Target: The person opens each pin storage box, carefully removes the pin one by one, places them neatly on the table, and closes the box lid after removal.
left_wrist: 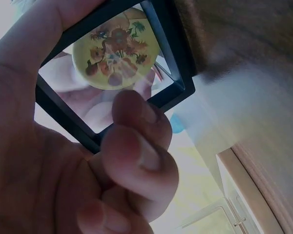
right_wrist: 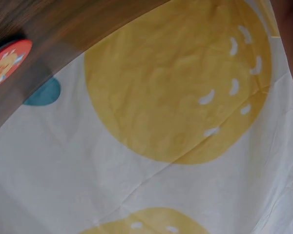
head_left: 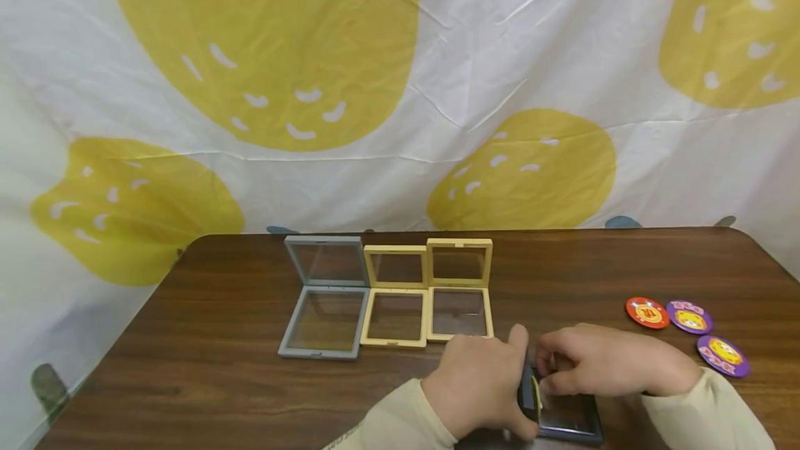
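Observation:
My left hand (head_left: 478, 380) grips the raised half of a black hinged display frame (head_left: 527, 394), whose other half lies flat on the table. In the left wrist view the thumb and fingers sit around the black rim (left_wrist: 173, 44). Through the clear film shows a round yellow disc (left_wrist: 118, 53) with a picture of flowers on it. Curled fingers of my right hand (head_left: 606, 360) hold this disc at the inner side of the raised half. The right wrist view misses the fingers and shows mostly cloth.
Left of the hands, three opened display frames stand in a row: a grey-blue one (head_left: 319, 354) and two cream ones (head_left: 394, 344). At the right lie a red disc (head_left: 647, 312) and two purple discs (head_left: 689, 317). A lemon-patterned cloth (head_left: 350, 186) hangs behind the table.

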Available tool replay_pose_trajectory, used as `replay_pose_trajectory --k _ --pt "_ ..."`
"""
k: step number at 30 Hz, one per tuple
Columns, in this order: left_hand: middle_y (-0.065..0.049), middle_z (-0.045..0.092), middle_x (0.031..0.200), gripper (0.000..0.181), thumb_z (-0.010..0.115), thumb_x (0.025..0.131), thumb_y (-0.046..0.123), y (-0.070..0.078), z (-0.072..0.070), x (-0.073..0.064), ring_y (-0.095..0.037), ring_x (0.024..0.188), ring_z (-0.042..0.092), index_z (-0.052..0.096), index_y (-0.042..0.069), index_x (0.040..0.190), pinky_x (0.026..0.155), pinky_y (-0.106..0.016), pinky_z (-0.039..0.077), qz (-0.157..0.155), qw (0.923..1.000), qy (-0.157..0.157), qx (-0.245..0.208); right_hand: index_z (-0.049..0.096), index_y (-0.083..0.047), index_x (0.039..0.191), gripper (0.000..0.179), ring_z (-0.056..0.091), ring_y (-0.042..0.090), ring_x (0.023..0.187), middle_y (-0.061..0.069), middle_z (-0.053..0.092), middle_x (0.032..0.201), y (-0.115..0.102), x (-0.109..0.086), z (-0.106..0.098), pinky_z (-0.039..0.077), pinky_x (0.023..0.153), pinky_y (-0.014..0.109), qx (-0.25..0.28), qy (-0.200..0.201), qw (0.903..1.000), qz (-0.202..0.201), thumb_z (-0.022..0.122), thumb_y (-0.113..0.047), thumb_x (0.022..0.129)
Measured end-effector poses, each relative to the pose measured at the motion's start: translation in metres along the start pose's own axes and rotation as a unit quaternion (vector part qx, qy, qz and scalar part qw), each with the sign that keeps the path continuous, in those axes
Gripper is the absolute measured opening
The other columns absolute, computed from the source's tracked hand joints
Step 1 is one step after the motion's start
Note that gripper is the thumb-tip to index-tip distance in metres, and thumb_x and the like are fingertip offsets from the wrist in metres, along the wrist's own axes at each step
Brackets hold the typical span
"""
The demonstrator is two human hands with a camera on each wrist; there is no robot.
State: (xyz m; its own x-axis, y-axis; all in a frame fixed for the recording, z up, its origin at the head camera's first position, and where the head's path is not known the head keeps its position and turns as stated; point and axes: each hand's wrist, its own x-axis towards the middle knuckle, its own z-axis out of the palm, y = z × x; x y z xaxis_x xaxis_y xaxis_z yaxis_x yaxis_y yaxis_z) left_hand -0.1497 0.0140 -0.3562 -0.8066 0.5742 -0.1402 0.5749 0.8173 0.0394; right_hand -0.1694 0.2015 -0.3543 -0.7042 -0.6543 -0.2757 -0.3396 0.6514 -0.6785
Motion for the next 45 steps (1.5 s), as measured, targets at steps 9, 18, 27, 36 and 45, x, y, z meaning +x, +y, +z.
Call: replay_pose_trajectory --k 9,18,27,36,45 --pt "0.010 0.056 0.060 0.072 0.079 0.055 0.064 0.000 -0.001 0.001 -0.007 0.050 0.049 0.042 0.024 0.101 0.047 -0.028 0.036 -0.002 1.0000 -0.007 -0.005 0.061 -0.015 0.096 0.014 0.053 0.005 0.058 -0.006 0.057 0.069 0.001 -0.004 -0.003 0.043 0.052 0.024 0.029 -0.006 0.9987 0.041 0.060 -0.028 0.090" --pt "0.009 0.058 0.062 0.074 0.080 0.054 0.065 0.001 -0.002 0.002 -0.009 0.053 0.052 0.042 0.024 0.104 0.050 -0.029 0.037 -0.017 0.9994 -0.029 -0.011 0.062 -0.013 0.099 0.027 0.049 0.005 0.062 -0.006 0.058 0.071 0.010 -0.014 -0.012 0.040 0.055 0.024 -0.060 0.034 0.9933 0.093 0.074 -0.025 0.077" --pt "0.009 0.058 0.061 0.073 0.080 0.055 0.063 0.000 -0.001 0.000 -0.008 0.050 0.050 0.042 0.024 0.103 0.047 -0.029 0.037 -0.012 0.9998 -0.011 -0.010 0.058 -0.020 0.091 0.048 0.053 0.012 0.068 -0.006 0.058 0.073 -0.014 0.000 0.009 0.044 0.060 0.035 -0.126 0.037 0.9807 0.145 0.084 -0.043 0.059" --pt "0.008 0.058 0.062 0.071 0.079 0.057 0.063 0.001 -0.001 0.000 -0.009 0.049 0.050 0.042 0.023 0.103 0.046 -0.030 0.037 -0.005 0.9998 -0.005 -0.017 0.058 -0.012 0.102 0.059 0.061 0.019 0.082 0.000 0.063 0.084 -0.028 0.011 0.032 0.049 0.072 0.049 -0.226 0.073 0.9576 0.163 0.086 -0.037 0.056" --pt "0.008 0.057 0.060 0.069 0.079 0.058 0.060 0.001 0.000 0.001 -0.009 0.048 0.049 0.041 0.022 0.101 0.046 -0.029 0.037 -0.009 0.9998 -0.003 -0.015 0.059 -0.012 0.098 0.049 0.062 0.023 0.082 0.001 0.063 0.084 -0.028 0.011 0.038 0.049 0.071 0.050 -0.262 0.099 0.9477 0.154 0.084 -0.033 0.060"
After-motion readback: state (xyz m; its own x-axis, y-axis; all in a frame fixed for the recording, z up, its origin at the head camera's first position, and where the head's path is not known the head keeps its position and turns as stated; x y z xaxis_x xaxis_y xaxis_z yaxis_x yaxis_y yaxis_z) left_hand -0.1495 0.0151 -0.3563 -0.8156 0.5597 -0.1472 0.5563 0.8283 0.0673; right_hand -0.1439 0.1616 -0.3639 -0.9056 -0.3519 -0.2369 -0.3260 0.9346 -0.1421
